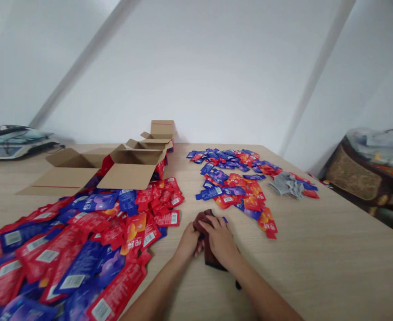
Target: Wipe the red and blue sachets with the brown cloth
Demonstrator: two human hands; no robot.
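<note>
Fingers of the left hand (187,242) pinch and those of the right hand (220,238) clasp the brown cloth (211,257) at the worktop's (310,267) six o'clock, handling apparently unfinished, and from there heaped sachets (83,265) lie loose at nine, scattered sachets (252,191) at one, open cartons (129,174) at ten!

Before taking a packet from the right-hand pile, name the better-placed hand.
Right hand, probably: it is nearer those packets than the left hand, though both are on the brown cloth.

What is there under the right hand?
Under the right hand is dark brown cloth; a small blue edge shows beside it. What the palm covers cannot be seen.
</note>
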